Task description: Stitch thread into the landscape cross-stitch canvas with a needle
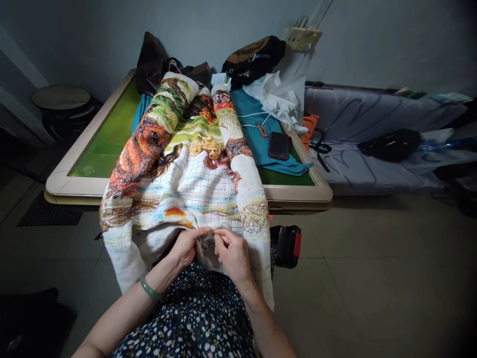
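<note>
A large cross-stitch cloth (186, 181), rolled along both long sides, stretches from the table down to my lap. Orange, green and brown stitching covers the left roll (143, 144); the right roll (249, 184) is paler. At the near edge, my left hand (190, 243) pinches the cloth, thumb on top and fingers underneath. Beside it my right hand (231, 248) is closed, thumb and forefinger pinched at the same edge. Whatever sits in that pinch is too small to make out. A bundle of yellow thread (205, 147) lies on the cloth's middle.
The cloth rests on a green-topped table (100, 144) with a pale rim. A phone (278, 145) and small orange snips (262, 130) lie on teal fabric (253, 107). Bags (255, 59) and crumpled white paper (278, 97) stand behind. A stool (61, 98) is at left.
</note>
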Tool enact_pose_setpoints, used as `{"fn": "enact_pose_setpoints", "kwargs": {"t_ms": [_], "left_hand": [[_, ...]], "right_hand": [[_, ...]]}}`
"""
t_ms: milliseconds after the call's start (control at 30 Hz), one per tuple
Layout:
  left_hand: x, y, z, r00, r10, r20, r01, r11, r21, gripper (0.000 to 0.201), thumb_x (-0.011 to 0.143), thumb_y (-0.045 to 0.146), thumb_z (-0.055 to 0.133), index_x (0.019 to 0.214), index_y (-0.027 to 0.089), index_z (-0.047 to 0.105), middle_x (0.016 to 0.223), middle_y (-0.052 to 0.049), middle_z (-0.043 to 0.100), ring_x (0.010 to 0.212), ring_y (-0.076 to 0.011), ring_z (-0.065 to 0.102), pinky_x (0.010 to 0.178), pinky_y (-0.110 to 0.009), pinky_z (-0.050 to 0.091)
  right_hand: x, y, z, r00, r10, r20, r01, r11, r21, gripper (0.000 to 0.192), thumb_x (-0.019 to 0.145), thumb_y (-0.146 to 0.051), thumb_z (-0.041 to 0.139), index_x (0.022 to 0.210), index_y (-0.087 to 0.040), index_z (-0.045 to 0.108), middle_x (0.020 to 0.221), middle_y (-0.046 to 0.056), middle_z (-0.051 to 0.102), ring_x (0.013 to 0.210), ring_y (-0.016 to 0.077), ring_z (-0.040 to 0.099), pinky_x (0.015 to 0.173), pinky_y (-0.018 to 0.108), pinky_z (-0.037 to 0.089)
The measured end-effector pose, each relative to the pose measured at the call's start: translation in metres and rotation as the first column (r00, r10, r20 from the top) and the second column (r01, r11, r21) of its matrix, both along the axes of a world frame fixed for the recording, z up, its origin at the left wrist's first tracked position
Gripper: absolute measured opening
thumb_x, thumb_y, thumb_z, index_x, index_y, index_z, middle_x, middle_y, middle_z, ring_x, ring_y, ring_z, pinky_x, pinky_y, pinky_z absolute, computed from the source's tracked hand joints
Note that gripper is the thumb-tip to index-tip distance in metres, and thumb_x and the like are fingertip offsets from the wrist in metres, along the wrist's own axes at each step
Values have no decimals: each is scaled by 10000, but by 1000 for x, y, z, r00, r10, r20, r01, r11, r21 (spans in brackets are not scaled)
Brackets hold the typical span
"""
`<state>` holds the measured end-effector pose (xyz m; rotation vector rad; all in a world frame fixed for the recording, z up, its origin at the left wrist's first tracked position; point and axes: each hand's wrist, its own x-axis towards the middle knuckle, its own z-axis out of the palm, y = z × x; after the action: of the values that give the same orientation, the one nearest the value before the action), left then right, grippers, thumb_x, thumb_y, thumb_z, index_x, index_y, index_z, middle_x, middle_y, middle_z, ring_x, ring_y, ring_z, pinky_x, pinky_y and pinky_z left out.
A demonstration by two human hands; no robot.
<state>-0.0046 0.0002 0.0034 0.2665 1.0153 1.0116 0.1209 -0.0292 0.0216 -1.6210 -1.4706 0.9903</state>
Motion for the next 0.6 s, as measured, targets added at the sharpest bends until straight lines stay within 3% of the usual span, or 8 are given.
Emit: {"fn": "enact_pose_setpoints", "kwargs": {"t_ms": [133,333,600], "left_hand": [[1,1,-2,1000,22,-8,-22,1000,-1,195,501,192,805,630,92,699,610,-47,689,574,-147,599,631,-280,469],[3,4,-6,999,32,40,-31,999,-40,174,479,144,771,622,107,680,599,-21,666,591,-129,573,656,-257,455],[2,5,-6,995,-36,95,44,996,-82,91,532,136,731,574,129,649,560,-7,619,556,-115,541,621,-249,442]], "right_hand": [[-2,-3,-6,993,-31,-118,21,996,-85,198,847,-313,489,843,-162,617,546,-15,596,370,99,525,380,183,403],[-1,-1,-12,990,-66,-128,67,998,3,176,801,-278,544,807,-163,677,661,28,665,500,130,587,472,217,477],[-6,0,-14,975,-141,-169,146,989,20,171,773,-279,578,775,-164,704,661,39,694,483,150,605,481,246,496]]}}
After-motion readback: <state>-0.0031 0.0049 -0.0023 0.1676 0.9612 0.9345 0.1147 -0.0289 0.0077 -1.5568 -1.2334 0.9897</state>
